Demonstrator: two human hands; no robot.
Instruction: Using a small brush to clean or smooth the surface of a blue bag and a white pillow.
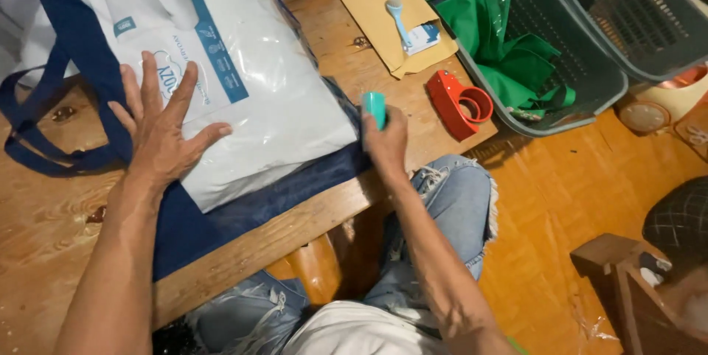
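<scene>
1. Head view — left hand [164, 128] flat, fingers spread apart, pressing on the white plastic-wrapped package with blue print [251, 75]; grips nothing.
2. Package lies on a dark blue fabric tote bag [221, 215], both on the low wooden table [295, 233].
3. Right hand [386, 143] closed around a small teal cylindrical object [375, 108] at the package's right edge, over the bag.
4. Further right on the table: red tape dispenser [459, 103], brown paper envelope [383, 16] with a light blue brush [399, 19] on it.
5. Beyond the table edge — grey plastic basket [590, 67] holding green bags [516, 53].
</scene>
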